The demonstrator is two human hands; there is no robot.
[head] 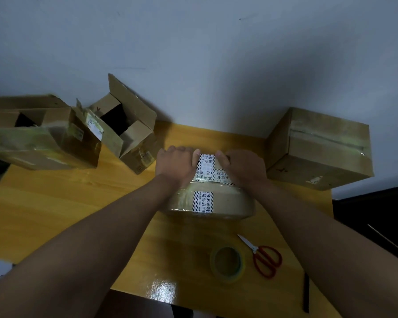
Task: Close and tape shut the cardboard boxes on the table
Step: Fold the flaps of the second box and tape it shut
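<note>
A small cardboard box (225, 203) with black-and-white printed labels sits at the middle of the yellow table (67, 214). My left hand (175, 164) and my right hand (244, 168) lie flat on its top, fingers reaching over the far edge and thumbs pressing beside the label. A roll of clear tape (227, 263) lies flat on the table in front of the box. Red-handled scissors (262, 255) lie just right of the roll.
A taped brown box (319, 150) stands at the right rear. Two open boxes are at the left: a small one (129, 127) with its flaps up and a larger one (39, 138) overhanging the table's left edge. A pale wall rises behind.
</note>
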